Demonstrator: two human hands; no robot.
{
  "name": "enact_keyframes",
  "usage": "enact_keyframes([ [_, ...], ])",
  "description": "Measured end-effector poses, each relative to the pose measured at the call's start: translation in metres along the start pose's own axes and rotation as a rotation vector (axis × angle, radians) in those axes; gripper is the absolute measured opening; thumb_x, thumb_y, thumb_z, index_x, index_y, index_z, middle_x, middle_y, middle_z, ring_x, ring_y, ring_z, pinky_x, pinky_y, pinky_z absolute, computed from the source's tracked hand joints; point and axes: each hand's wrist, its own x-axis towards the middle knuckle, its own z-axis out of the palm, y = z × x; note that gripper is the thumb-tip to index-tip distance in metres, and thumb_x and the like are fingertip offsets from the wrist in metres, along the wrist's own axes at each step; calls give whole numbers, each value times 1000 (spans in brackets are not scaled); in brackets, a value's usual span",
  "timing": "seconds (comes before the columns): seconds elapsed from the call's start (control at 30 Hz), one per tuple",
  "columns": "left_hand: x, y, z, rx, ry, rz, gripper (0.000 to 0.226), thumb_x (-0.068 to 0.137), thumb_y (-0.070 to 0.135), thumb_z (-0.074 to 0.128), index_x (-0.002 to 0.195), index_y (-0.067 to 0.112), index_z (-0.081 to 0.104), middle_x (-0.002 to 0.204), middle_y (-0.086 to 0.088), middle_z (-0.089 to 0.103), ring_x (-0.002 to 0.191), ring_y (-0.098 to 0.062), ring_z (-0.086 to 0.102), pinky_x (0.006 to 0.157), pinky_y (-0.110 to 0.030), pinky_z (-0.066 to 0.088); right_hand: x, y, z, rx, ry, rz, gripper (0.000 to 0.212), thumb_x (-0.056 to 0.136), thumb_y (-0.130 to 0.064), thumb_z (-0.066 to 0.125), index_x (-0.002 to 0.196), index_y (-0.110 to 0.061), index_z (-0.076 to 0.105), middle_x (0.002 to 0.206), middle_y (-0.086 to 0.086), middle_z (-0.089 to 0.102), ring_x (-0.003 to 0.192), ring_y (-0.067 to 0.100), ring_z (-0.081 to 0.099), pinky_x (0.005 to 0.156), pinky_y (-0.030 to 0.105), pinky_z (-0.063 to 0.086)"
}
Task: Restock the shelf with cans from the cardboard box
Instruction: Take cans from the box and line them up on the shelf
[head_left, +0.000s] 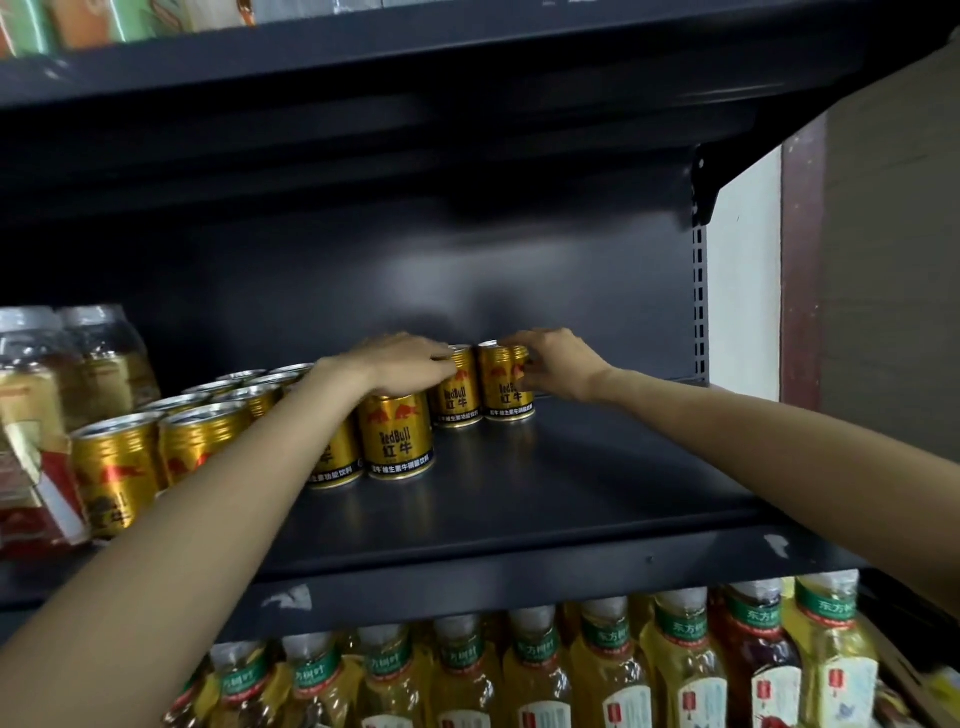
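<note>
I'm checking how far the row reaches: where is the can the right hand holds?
On the head view, the can stands at the shelf's back, right end of the gold cans, beside another can the left hand touches.

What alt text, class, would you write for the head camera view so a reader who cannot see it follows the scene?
Two bare arms reach onto a dark shelf: the left hand rests on gold cans, and the right hand grips the rightmost can at the back. Bottles of yellow drink fill the shelf below.
</note>
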Motion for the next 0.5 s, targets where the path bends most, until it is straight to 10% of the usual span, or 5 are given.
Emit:
enact_keyframes([
  [0.2,3,-2,3,-45,-48,-16,43,97,42,28,132,25,47,139,-1,49,121,-24,49,98,-39,41,2,-1,5,7,-27,19,64,86,-12,65,143,-16,36,147,9,40,132,27,41,108,36,38],
  [0.5,-30,11,13,229,437,221,42,95,41,40,134,28,49,133,5,56,123,-19,48,95,-35,40,-31,-29,-24,-185,-63,-48,59,91,-34,55,144,-22,33,151,2,34,132,25,41,105,37,36],
])
